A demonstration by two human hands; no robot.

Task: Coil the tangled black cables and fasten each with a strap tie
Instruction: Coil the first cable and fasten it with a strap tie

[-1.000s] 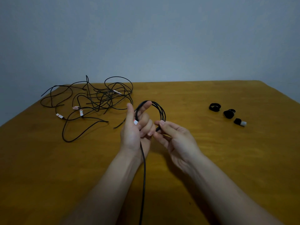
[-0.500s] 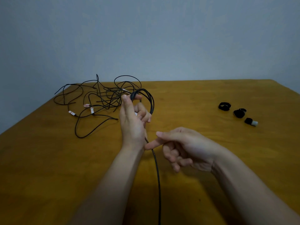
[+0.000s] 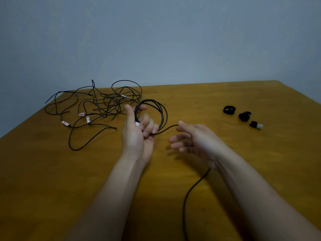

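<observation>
On a wooden table (image 3: 208,105) before a plain grey wall, the half-wound cable coil (image 3: 162,112) stands in the left hand (image 3: 137,134), whose fingers curl round its loops so they cannot spring apart. The right hand (image 3: 194,138), fingers loosely spread, lets the loose tail (image 3: 191,188) run across it, likely feeding the next loop. The tangled cables (image 3: 104,103) lie beyond on the left, and the strap ties (image 3: 243,116) lie well apart on the right.

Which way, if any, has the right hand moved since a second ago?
Yes. The right hand left the coil and shifted right, closer to the strap ties.
</observation>
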